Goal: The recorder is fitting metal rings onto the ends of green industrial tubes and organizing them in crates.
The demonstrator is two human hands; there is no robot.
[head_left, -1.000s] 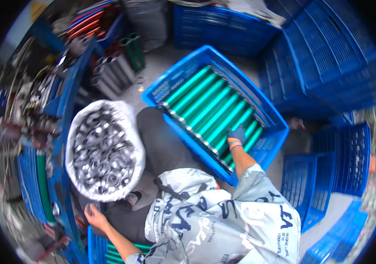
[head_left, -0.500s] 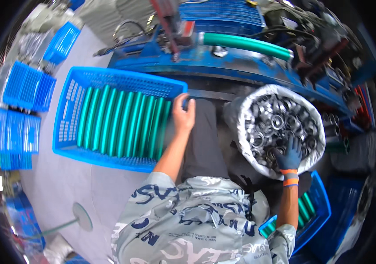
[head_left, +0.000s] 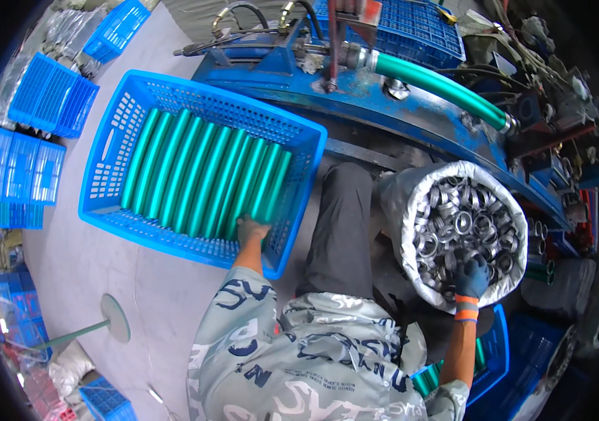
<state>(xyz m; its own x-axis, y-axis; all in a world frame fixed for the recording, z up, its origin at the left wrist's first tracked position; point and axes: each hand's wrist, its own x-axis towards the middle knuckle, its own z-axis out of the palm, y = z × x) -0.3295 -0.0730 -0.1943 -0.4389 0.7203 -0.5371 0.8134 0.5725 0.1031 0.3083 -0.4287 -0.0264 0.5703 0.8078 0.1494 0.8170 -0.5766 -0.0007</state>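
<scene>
Bare, my left hand [head_left: 252, 229] reaches into a large blue plastic basket [head_left: 203, 90], its fingers closed round the near end of a green tube [head_left: 263, 189]. Several more green tubes [head_left: 173, 172] lie side by side there. On my right, my gloved right hand [head_left: 473, 278] is pushed in among loose metal rings [head_left: 463, 223], fingers curled down. Whether a ring is between those fingers is hidden. A white-lined round sack [head_left: 412, 270] holds the rings. The dark grey glove has an orange cuff.
Ahead stands a blue machine bench [head_left: 355, 105] with a green hose [head_left: 447, 85] lying along it, metal fittings at its ends. A smaller blue basket [head_left: 499, 351] with green tubes stands beside my right forearm. Blue crates [head_left: 19, 165] are stacked at the left, near a round-based stand [head_left: 116, 318].
My left hand has gone from above the basket's right rim down onto a tube inside. My right hand's fingers, spread before, are now curled into the rings. The view has shifted a little.
</scene>
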